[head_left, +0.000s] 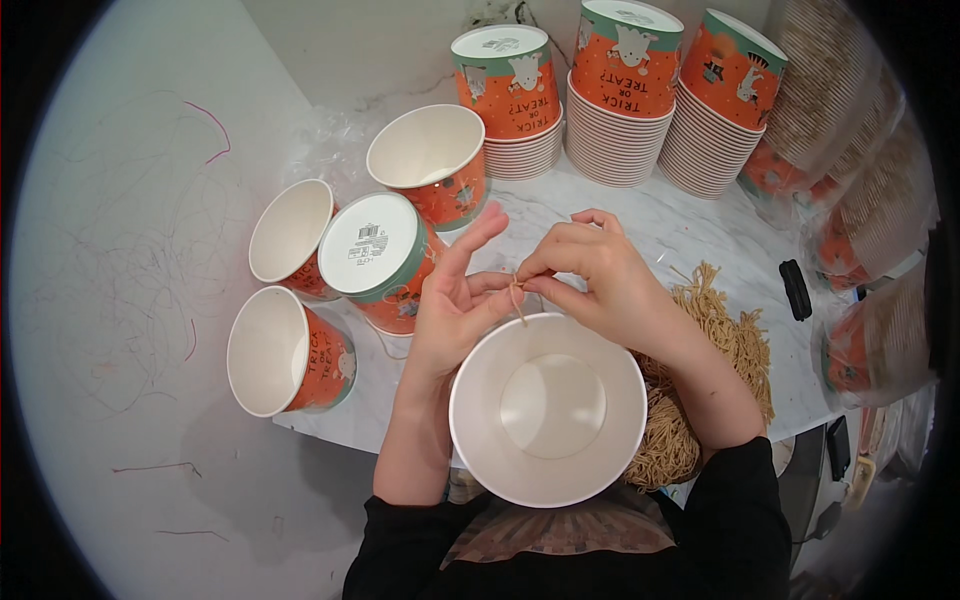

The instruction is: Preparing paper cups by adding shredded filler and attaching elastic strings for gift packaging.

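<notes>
Just beyond the rim of a white-lined paper bucket (545,400), my two hands work on a thin tan cord (518,300). My left hand (458,295) pinches it between thumb and a finger, while other fingers stretch upward. From the other side, the thumb and fingertips of my right hand (590,265) close on the same cord, where it bunches like a knot or small loop. The bucket's open mouth faces up, close to my body, and its inside shows nothing but the bottom. Whether the cord is attached to the bucket, I cannot tell.
Several orange-and-green paper buckets (330,365) lie or stand at the left, one upturned (368,245). Nested stacks (620,110) rise along the back. Bundles of tan cord (715,320) lie beside my right forearm, near a small black object (795,290). Plastic-wrapped stacks (870,240) fill the far right.
</notes>
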### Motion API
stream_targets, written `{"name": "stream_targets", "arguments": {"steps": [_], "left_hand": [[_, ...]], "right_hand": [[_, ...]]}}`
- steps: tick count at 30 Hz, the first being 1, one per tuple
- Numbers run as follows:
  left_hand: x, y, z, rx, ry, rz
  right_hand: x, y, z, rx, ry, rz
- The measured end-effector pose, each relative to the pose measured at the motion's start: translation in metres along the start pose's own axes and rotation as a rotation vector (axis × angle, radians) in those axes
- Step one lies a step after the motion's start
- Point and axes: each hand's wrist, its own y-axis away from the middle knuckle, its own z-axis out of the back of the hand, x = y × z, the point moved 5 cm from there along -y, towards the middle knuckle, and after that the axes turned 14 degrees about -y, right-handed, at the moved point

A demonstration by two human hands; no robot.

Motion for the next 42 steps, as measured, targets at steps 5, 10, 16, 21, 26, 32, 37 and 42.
{"name": "stream_targets", "arguments": {"steps": [5, 10, 16, 21, 26, 32, 37, 42], "left_hand": [[0.004, -0.001, 0.005, 0.036, -0.107, -0.031], [0.001, 0.001, 0.011, -0.049, -0.305, -0.147], [-0.007, 0.004, 0.009, -0.086, -0.447, -0.347], [-0.012, 0.004, 0.005, 0.002, -0.419, -0.359], [-0.005, 0.006, 0.006, 0.069, -0.315, -0.226], [0.021, 0.005, -0.002, 0.183, 0.380, 0.170], [0.019, 0.013, -0.004, 0.116, 0.357, 0.285], [0.010, 0.002, 0.013, 0.139, 0.345, 0.187]], "right_hand": [[0.000, 0.001, 0.000, -0.014, -0.018, 0.001], [0.000, 0.000, 0.001, -0.037, -0.071, -0.040], [-0.003, -0.004, 0.002, 0.011, -0.196, -0.092], [-0.013, -0.002, -0.005, 0.013, -0.507, -0.226], [-0.010, -0.001, -0.013, 0.061, -0.530, -0.239], [-0.007, 0.000, -0.011, 0.076, -0.506, -0.235], [0.001, -0.003, -0.005, 0.035, -0.483, -0.212], [0.005, 0.000, -0.004, -0.020, -0.344, -0.164]]}}
